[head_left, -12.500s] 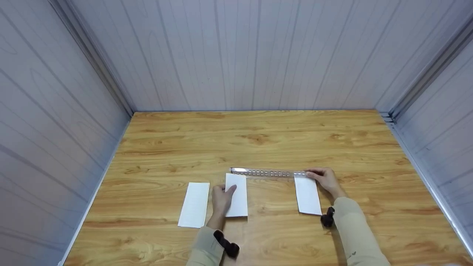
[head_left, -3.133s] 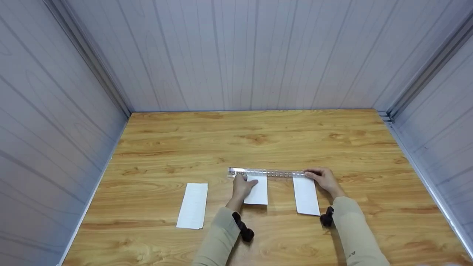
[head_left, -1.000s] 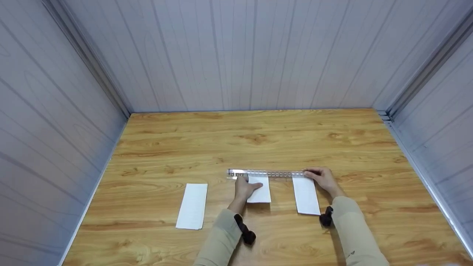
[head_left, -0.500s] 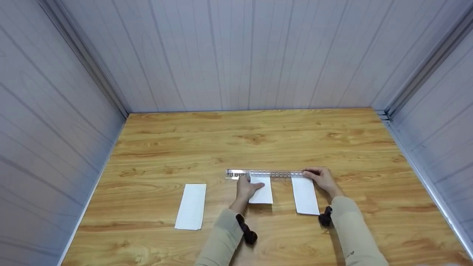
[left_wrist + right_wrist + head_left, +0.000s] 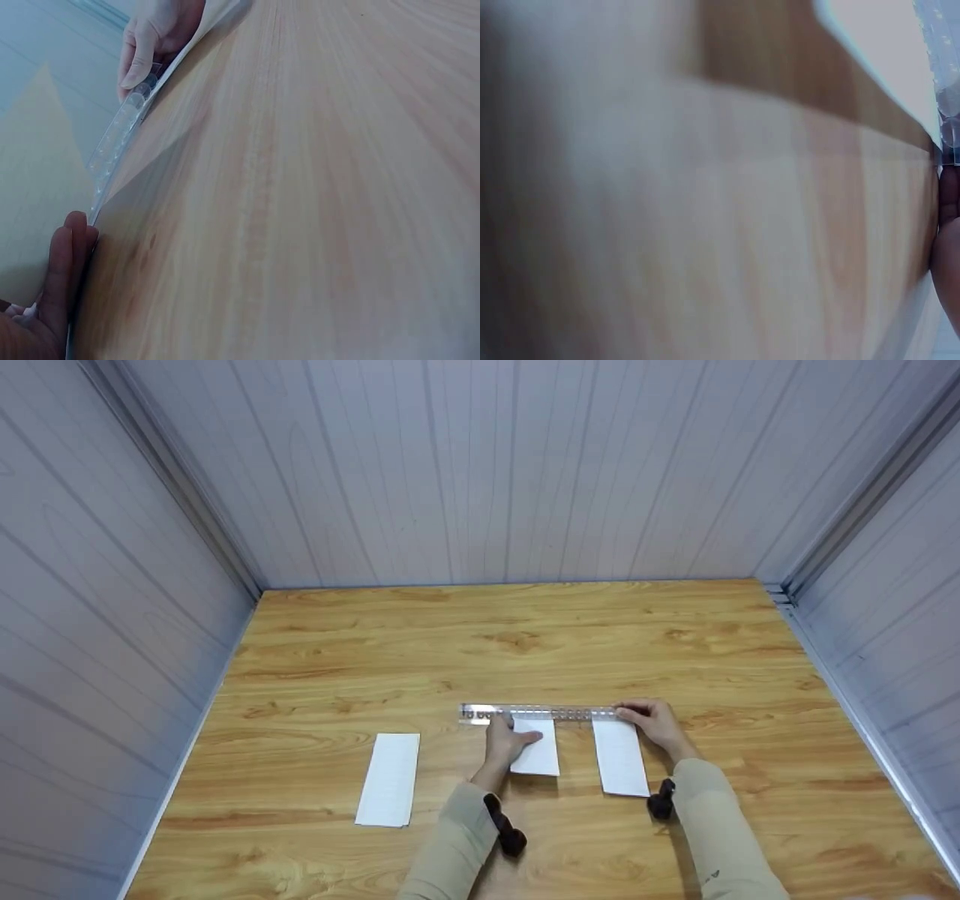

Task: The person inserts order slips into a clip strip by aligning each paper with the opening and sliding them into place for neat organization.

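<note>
A clear plastic ruler (image 5: 570, 714) with a row of holes lies crosswise on the wooden table. My right hand (image 5: 660, 727) grips its right end, thumb and fingers pinching it. Below that end lies a white slip of paper (image 5: 621, 757), its top edge meeting the ruler. My left hand (image 5: 504, 741) holds another white slip of paper (image 5: 538, 757) with the thumb on top, near the ruler's middle. In the left wrist view this slip (image 5: 37, 187) stands tilted up from the table, beside the left fingers (image 5: 64, 262). How its top edge sits against the ruler is unclear.
A third white paper piece (image 5: 388, 780), seemingly several sheets stacked, lies to the left of my left hand. Pale panelled walls (image 5: 480, 472) enclose the wooden table (image 5: 480, 645) at the back and both sides. Dark wrist devices (image 5: 510, 838) sit at both sleeves.
My left hand has carried its slip up and rightward from the ruler's left end, lately creeping slightly right along it. My right hand keeps its grip on the ruler's right end.
</note>
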{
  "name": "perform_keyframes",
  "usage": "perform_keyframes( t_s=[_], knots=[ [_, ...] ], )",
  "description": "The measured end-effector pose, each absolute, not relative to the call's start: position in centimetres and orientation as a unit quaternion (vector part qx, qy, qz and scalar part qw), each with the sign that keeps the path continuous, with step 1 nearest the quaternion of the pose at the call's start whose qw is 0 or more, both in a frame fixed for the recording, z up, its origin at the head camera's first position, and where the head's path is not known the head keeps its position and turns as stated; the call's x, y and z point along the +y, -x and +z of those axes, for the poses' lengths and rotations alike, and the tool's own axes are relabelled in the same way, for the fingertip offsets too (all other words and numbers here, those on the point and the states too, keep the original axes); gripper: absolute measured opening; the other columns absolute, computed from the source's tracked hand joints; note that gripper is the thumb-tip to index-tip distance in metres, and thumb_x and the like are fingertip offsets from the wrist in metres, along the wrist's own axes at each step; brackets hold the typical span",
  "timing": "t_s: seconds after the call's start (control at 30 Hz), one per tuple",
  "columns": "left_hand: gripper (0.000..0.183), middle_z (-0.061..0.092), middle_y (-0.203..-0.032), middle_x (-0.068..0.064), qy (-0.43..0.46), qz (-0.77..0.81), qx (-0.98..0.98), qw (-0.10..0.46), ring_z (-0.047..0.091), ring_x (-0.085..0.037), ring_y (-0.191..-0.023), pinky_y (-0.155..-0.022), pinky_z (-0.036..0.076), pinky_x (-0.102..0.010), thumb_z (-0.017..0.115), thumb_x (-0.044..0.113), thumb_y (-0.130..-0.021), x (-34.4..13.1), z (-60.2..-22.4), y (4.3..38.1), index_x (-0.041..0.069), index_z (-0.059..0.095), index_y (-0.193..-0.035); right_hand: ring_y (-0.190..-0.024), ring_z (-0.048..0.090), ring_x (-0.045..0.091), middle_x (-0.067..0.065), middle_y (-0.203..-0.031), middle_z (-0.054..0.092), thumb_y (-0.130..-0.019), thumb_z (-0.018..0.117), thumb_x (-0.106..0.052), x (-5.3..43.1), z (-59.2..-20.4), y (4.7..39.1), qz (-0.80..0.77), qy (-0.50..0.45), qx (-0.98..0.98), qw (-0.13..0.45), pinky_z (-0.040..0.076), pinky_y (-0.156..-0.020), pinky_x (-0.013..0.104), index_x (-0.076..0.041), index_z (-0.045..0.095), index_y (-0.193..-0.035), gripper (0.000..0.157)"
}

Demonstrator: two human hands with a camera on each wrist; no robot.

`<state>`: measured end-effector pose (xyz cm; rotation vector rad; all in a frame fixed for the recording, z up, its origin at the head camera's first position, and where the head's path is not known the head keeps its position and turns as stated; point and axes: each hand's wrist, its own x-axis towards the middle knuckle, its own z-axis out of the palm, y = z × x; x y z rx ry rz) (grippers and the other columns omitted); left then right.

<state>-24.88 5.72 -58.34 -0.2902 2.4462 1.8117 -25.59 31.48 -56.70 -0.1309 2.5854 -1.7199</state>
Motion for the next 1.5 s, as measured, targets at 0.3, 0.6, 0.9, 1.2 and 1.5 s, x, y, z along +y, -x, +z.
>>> perform_keyframes(
  t_s=[0.3, 0.6, 0.9, 1.2, 1.5],
  knots=[
    [0.039, 0.053, -0.08, -0.009, 0.09, 0.598, 0.795, 0.054, 0.051, -0.018, -0.071, -0.062, 0.046, -0.028, 0.078, 0.002, -0.06, 6.3, -58.4, 25.0, -0.007, 0.05, -0.087, -0.083, 0.058, 0.01, 0.026, -0.095, 0.061, -0.082, 0.058, 0.001, 31.7, -56.9, 25.8, -0.553, 0.056, 0.831, 0.012, 0.044, -0.07, 0.015, 0.012, 0.062, -0.096, 0.018],
    [0.048, 0.056, -0.091, -0.011, 0.077, 0.595, 0.798, 0.052, 0.053, -0.021, -0.084, -0.075, 0.045, -0.031, 0.077, 0.002, -0.062, 6.7, -58.1, 25.1, -0.007, 0.05, -0.1, -0.082, 0.058, 0.004, 0.021, -0.094, 0.063, -0.081, 0.061, -0.008, 32.8, -59.3, 26.9, -0.564, 0.057, 0.824, 0.011, 0.044, -0.071, 0.016, 0.009, 0.063, -0.096, 0.022],
    [0.054, 0.053, -0.097, -0.014, 0.112, 0.591, 0.795, 0.075, 0.052, -0.026, -0.093, -0.081, 0.044, -0.033, 0.077, 0.004, -0.063, 7.3, -58.2, 25.2, -0.005, 0.044, -0.104, -0.081, 0.057, 0.003, 0.021, -0.095, 0.063, -0.081, 0.063, -0.01, 32.9, -59.5, 27.0, -0.552, 0.053, 0.832, 0.006, 0.044, -0.071, 0.016, 0.007, 0.064, -0.096, 0.023],
    [0.052, 0.053, -0.101, -0.02, 0.122, 0.582, 0.801, 0.076, 0.052, -0.029, -0.097, -0.083, 0.043, -0.033, 0.078, 0.005, -0.063, 7.7, -58.0, 25.2, -0.007, 0.045, -0.102, -0.083, 0.057, 0.006, 0.021, -0.095, 0.063, -0.081, 0.062, -0.009, 32.6, -58.4, 26.6, -0.543, 0.043, 0.838, 0.015, 0.043, -0.072, 0.016, 0.008, 0.064, -0.096, 0.022],
    [0.036, 0.053, -0.075, -0.007, 0.083, 0.562, 0.821, 0.055, 0.05, -0.018, -0.07, -0.064, 0.044, -0.029, 0.081, 0.009, -0.059, 8.1, -59.2, 25.4, -0.003, 0.054, -0.08, -0.083, 0.058, 0.007, 0.018, -0.094, 0.064, -0.081, 0.063, -0.01, 32.8, -59.4, 26.8, -0.54, 0.055, 0.84, 0.002, 0.044, -0.071, 0.016, 0.008, 0.064, -0.095, 0.022]
  ],
)
